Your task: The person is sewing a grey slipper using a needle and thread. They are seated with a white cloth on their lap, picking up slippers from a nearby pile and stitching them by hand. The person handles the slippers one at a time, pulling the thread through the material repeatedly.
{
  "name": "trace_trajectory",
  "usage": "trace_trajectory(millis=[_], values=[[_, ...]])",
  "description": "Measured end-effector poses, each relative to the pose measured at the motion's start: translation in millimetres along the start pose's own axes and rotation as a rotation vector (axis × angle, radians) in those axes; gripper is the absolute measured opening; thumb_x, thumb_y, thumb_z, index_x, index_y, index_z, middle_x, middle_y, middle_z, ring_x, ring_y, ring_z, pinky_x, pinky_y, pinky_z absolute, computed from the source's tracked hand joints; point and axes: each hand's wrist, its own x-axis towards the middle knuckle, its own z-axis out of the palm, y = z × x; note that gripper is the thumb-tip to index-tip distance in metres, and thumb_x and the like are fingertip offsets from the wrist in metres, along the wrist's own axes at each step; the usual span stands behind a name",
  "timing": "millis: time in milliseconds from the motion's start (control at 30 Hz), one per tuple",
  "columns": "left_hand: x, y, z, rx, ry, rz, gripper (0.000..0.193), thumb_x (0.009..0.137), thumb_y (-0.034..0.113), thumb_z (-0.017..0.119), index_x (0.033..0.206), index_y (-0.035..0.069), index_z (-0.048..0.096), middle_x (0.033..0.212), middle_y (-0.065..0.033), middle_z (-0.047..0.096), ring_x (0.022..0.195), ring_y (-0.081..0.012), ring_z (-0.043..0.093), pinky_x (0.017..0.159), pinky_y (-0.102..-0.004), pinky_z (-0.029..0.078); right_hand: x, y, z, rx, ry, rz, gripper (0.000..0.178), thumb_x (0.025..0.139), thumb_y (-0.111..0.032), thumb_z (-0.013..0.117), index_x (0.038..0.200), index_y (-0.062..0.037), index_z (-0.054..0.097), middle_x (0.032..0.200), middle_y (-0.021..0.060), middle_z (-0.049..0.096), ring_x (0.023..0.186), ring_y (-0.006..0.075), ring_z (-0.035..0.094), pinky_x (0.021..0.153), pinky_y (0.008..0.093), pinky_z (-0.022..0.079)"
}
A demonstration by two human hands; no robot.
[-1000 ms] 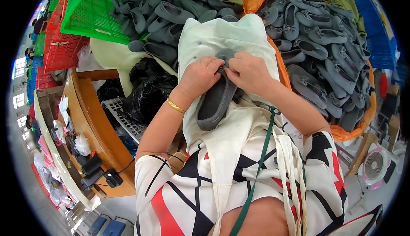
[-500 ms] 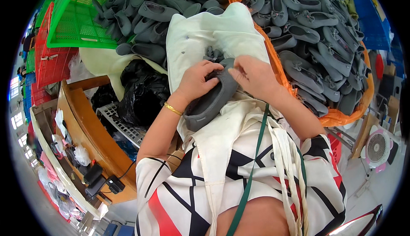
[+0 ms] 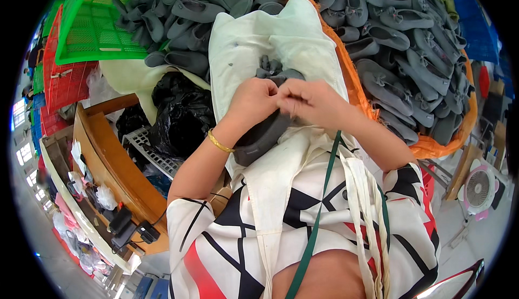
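Fingertips of the left hand [image 3: 253,103] and right hand [image 3: 314,102] meet over the grey shoe [image 3: 253,151] on the white apron [image 3: 233,42]; what they pinch, I cannot tell. I judge the shoe's body formed, its finishing incomplete.

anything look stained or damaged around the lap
Yes, slightly: the white cloth over the lap has small dark spots on its left side, odd against the otherwise pale fabric. Whether they are stains or holes is unclear. The gray shoe, partly hidden, shows no obvious damage.
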Motion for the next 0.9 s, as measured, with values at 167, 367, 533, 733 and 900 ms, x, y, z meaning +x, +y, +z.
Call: trace_trajectory(millis=[167,367,533,733,900], values=[[-7,-2,-1,-0.118,0.028,-0.058,0.02,0.085,0.017,0.071,0.082,-0.003,0.068,0.07,-0.0056,0.066,0.064,-0.0106,0.056,0.06,-0.0284,0.047,14,30,-7,-0.508,0.109,-0.176,0.005,0.09,-0.013,0.062,0.092,-0.0082,0.062,0.088,0.0094,0.06,0.076,0.0321,0.061,0.066,0.0378,0.05],[-12,-7,3,-0.102,0.142,-0.029,0.018,0.08,0.017,0.069,0.08,-0.001,0.069,0.079,-0.0157,0.068,0.074,-0.0297,0.065,0.068,-0.037,0.05,19,41,-5,-0.75,0.062,-0.254,0.005,0.082,-0.009,0.06,0.087,-0.008,0.059,0.084,0.0099,0.057,0.078,0.0296,0.063,0.064,0.0381,0.052],[-15,-6,6,0.005,0.201,0.098,0.013,0.083,0.012,0.07,0.084,-0.001,0.068,0.079,-0.0117,0.065,0.071,-0.0217,0.061,0.066,-0.0324,0.049,19,39,-7,-0.807,0.039,-0.315,0.007,0.08,-0.009,0.06,0.087,-0.0083,0.06,0.084,0.0087,0.057,0.078,0.0269,0.065,0.063,0.0371,0.053],[-10,-8,6,0.047,0.201,0.173,0.011,0.085,0.012,0.063,0.084,0.002,0.062,0.085,-0.0152,0.062,0.078,-0.0355,0.061,0.07,-0.0417,0.049,21,38,-8,-0.855,0.018,-0.31,0.007,0.081,-0.011,0.059,0.087,-0.0088,0.061,0.084,0.0084,0.058,0.079,0.0262,0.065,0.063,0.0374,0.053],[-5,-17,3,0.034,0.138,0.198,0.009,0.09,0.01,0.06,0.089,0.001,0.059,0.091,-0.016,0.061,0.086,-0.0356,0.059,0.075,-0.0405,0.048,26,46,-8,-0.852,0.037,-0.341,0.007,0.082,-0.011,0.057,0.088,-0.0089,0.062,0.084,0.0077,0.058,0.079,0.0271,0.065,0.065,0.0384,0.053]])
